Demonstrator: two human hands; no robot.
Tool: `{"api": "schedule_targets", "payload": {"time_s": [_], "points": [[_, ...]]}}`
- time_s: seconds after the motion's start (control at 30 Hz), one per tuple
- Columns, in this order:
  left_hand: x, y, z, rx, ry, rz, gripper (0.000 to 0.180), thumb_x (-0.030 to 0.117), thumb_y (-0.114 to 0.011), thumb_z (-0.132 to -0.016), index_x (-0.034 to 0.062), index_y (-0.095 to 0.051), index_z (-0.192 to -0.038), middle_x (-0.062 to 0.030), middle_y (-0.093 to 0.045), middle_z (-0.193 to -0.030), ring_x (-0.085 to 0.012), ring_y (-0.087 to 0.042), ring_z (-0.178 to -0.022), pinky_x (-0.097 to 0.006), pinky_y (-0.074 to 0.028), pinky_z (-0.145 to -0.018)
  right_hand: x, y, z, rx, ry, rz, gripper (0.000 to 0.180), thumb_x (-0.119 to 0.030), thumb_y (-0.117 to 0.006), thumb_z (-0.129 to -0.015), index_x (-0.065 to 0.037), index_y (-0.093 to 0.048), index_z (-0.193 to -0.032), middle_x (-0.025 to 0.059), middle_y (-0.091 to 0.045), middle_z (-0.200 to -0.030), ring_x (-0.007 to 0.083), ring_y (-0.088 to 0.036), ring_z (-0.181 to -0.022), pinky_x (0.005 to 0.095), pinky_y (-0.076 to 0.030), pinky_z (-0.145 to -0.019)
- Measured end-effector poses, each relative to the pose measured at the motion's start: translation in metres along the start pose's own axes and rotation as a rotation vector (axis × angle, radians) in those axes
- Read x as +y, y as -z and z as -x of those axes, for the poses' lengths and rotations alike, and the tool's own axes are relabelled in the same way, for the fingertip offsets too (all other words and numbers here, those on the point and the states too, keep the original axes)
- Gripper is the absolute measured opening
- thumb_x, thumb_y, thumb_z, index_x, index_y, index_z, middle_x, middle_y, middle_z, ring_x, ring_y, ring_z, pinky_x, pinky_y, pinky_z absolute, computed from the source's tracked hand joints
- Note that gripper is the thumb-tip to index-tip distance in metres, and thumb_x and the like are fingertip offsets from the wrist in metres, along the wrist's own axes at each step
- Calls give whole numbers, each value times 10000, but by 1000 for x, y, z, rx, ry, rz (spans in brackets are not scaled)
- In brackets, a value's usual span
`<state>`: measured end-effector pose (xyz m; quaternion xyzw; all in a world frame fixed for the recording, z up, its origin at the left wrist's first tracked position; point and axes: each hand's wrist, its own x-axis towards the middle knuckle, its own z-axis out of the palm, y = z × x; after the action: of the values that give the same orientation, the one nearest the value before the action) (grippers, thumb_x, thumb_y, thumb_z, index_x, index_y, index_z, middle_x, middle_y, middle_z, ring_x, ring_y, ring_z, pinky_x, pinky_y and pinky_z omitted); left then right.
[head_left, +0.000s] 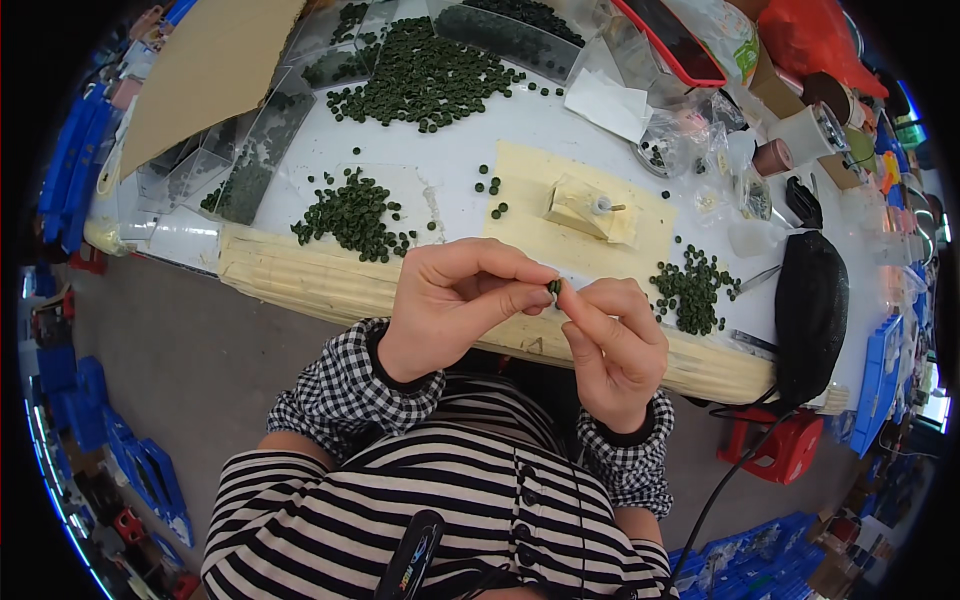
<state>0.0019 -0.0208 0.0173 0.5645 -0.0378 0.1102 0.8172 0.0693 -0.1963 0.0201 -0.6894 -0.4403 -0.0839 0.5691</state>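
My left hand (445, 300) pinches a small dark green round piece (554, 287) between thumb and index finger, just above the table's near edge. The index fingertip of my right hand (618, 345) meets that piece from the other side. My right fingers are curled with the thumb close beneath; whether they hold anything is hidden. Beyond my left hand lies a pile of similar green pieces (350, 217), and to the right of my right hand is a smaller pile (692, 290). A block with a pale knob and a short pin (598, 208) stands ahead on a yellow sheet (520, 165).
A large heap of green pieces (425, 70) lies at the back, near clear plastic trays (272, 135) and a cardboard sheet (205, 70). A red-edged phone (672, 40) is back right. A black pouch (812, 315) sits by the right edge, above a red stool (775, 448).
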Motion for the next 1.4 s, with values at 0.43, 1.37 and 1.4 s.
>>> {"api": "schedule_targets", "payload": {"time_s": [0.43,1.37,1.4], "points": [[0,6,-6,57,-7,-338,192,-60,-661,-864,-33,-687,-1052,-109,-701,-943,-143,-683,-830,-251,-565,-756,2,5,3,56,-80,65,353,61,-699,-784,-23,-713,-1126,72,-634,-863,190,-567,-745,275,-454,-654],[-13,6,-12,-29,372,90,211,44,-625,-939,-17,-641,-1141,-86,-680,-989,-130,-658,-904,-235,-544,-786,41,10,-32,170,-152,456,199,-26,-731,-798,-31,-698,-994,89,-614,-875,240,-596,-772,327,-474,-665],[-11,6,-13,10,396,171,226,53,-613,-949,-11,-627,-1164,-87,-679,-993,-130,-657,-902,-234,-543,-789,39,10,-33,178,-162,456,192,-27,-731,-797,-32,-700,-986,88,-613,-870,242,-596,-772,329,-473,-665]]}}
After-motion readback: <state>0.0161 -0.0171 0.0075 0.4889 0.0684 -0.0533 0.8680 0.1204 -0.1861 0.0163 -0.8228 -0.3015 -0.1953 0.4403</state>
